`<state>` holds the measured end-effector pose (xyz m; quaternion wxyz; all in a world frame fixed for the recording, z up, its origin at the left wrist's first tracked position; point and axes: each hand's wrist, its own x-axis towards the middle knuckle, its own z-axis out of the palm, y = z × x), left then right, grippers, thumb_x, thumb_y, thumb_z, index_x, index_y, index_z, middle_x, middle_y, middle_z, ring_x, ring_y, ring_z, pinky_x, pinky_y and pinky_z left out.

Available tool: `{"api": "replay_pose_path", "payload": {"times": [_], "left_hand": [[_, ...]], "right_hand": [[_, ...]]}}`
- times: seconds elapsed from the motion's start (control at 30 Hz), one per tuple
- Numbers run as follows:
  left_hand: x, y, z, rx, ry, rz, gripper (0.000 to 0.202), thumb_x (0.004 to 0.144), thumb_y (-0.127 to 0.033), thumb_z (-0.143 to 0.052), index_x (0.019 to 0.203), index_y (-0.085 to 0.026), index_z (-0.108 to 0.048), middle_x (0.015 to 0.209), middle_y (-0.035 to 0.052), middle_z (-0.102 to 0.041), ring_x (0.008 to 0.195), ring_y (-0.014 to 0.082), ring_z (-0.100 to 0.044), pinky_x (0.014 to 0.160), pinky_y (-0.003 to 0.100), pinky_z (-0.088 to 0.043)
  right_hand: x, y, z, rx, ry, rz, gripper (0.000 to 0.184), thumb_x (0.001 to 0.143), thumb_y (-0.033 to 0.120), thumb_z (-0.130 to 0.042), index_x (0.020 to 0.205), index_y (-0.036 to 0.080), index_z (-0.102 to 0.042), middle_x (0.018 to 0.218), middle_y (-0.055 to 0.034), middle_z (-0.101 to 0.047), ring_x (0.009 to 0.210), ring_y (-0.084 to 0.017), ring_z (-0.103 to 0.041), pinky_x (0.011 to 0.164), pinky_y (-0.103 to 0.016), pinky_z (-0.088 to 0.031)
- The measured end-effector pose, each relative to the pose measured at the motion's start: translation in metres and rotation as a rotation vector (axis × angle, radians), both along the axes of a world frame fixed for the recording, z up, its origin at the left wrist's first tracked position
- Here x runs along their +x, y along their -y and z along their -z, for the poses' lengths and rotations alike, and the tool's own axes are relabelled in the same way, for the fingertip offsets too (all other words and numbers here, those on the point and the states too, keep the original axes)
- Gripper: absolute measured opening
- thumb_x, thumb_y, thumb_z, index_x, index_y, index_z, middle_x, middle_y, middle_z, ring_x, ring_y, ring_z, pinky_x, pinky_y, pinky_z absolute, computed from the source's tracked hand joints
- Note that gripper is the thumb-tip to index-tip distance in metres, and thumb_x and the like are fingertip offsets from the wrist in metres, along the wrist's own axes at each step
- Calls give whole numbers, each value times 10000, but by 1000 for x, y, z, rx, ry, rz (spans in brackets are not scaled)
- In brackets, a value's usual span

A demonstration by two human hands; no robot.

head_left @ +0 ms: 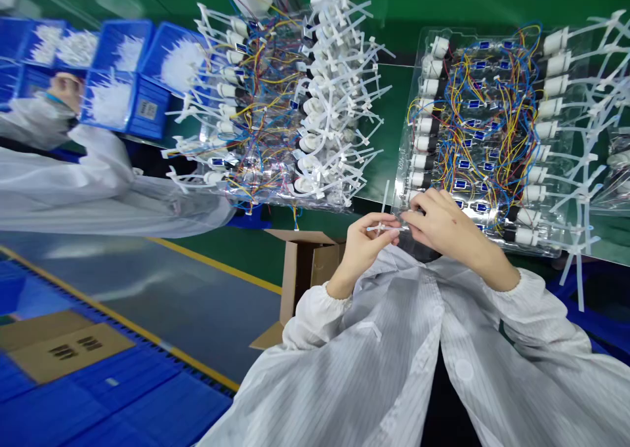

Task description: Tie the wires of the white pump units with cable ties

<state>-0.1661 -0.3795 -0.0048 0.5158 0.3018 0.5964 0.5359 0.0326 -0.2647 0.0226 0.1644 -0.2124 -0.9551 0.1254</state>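
Observation:
My left hand (pixel 367 240) is closed in a pinch on a thin white cable tie (pixel 382 218) that sticks up between my hands. My right hand (pixel 443 222) is curled shut just to its right, fingers wrapped over a small part at the near edge of a clear plastic tray (pixel 411 106); what it grips is hidden. The tray holds rows of white cylindrical parts (pixel 424 144) with blue, yellow and red wires (pixel 485 112) and white ties (pixel 588 138) sticking out on the right. Both sleeves are white.
A second stacked tray (pixel 285 106) of wired parts and ties lies to the left on the green table (pixel 388 106). Blue bins (pixel 147 73) of white ties stand far left beside another person's white sleeve (pixel 98 191). An open cardboard box (pixel 308 263) sits below.

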Motion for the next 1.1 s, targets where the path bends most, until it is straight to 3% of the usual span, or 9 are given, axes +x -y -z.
{"api": "replay_pose_path", "payload": {"times": [0.07,0.17,0.3,0.4,0.47,0.6,0.8,1.0,1.1], "left_hand": [[0,-3,-3,5,-46,2,405,741,-416,-1018,1001,-168,-831,825,33,-803,595,148,-710,625,305,-628],[-2,-5,-7,47,-120,-7,319,831,-444,-957,949,-170,-843,717,19,-753,611,164,-719,631,301,-611],[-3,-5,-10,104,-161,-9,319,944,-486,-865,1013,-175,-868,665,9,-719,594,154,-694,642,300,-585],[0,-8,-10,131,-159,-23,315,964,-496,-850,1045,-192,-866,637,-10,-678,581,148,-670,628,296,-571],[3,-11,-10,146,-149,-23,318,958,-509,-854,1030,-199,-861,651,-15,-655,569,145,-652,597,296,-559],[7,-17,-8,233,-208,2,252,961,-458,-867,983,-207,-869,748,-5,-664,565,118,-635,585,289,-542],[3,-23,-1,298,-321,44,186,985,-424,-853,1012,-244,-889,723,-21,-656,594,110,-642,597,264,-494],[7,-30,-6,355,-381,41,171,942,-429,-901,952,-259,-901,700,-22,-669,582,100,-594,571,256,-452],[8,-33,-8,394,-395,41,137,933,-401,-915,933,-264,-911,679,-12,-675,588,108,-573,571,271,-440]], "right_hand": [[3,1,2,-20,-6,9,107,1059,203,-651,1112,220,-742,1133,-111,-715,1072,-281,-568,894,-409,-415],[7,3,9,-98,-75,18,163,1091,201,-599,1200,211,-720,1134,-113,-767,1102,-288,-626,957,-447,-459],[11,11,19,-325,-393,91,261,1112,341,-610,1347,266,-695,1260,-96,-803,1171,-286,-728,1102,-515,-535],[12,19,18,-580,-562,255,368,1044,485,-717,1368,310,-713,1289,-86,-810,1157,-295,-771,1045,-505,-624],[11,22,15,-667,-600,339,399,998,525,-781,1328,303,-748,1247,-79,-828,1108,-291,-791,993,-475,-655],[9,20,10,-619,-573,225,377,1047,493,-741,1339,258,-777,1235,-94,-838,1123,-269,-793,1032,-428,-650],[12,17,14,-448,-529,118,442,1149,362,-553,1544,182,-635,1292,-150,-791,1208,-262,-771,1062,-449,-663],[15,17,18,-410,-493,68,380,1145,354,-559,1491,219,-637,1358,-133,-797,1260,-269,-787,1073,-478,-683],[13,19,20,-408,-513,92,344,1138,378,-582,1437,216,-635,1305,-132,-814,1173,-271,-821,983,-454,-706]]}}
